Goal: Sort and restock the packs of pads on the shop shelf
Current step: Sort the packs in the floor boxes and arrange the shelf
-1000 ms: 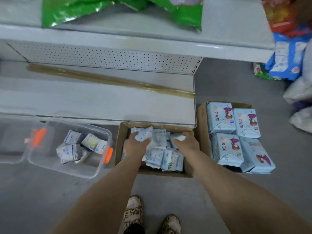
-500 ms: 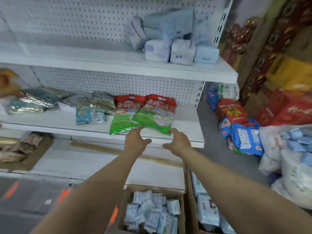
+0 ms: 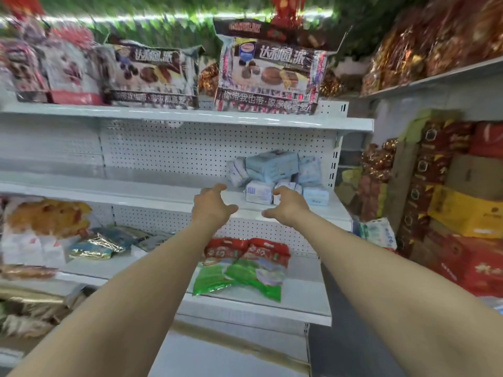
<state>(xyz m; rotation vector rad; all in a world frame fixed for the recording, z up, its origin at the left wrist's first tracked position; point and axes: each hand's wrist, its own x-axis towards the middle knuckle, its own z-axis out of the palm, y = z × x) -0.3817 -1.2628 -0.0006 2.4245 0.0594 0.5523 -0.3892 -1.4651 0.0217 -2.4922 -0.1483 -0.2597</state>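
Right grip hovers spread just before pad packs, left grip beside.

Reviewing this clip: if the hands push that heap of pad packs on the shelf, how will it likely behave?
The pad packs look soft and film-wrapped, so probably light and squashy, not stiff. They lie heaped unevenly, so a push could topple the upper ones. Their flat sides suggest sliding on the shelf rather than rolling.

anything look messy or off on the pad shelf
Yes: the packs of pads lie in a loose heap at the right end of the shelf, several tilted, not lined up in rows.
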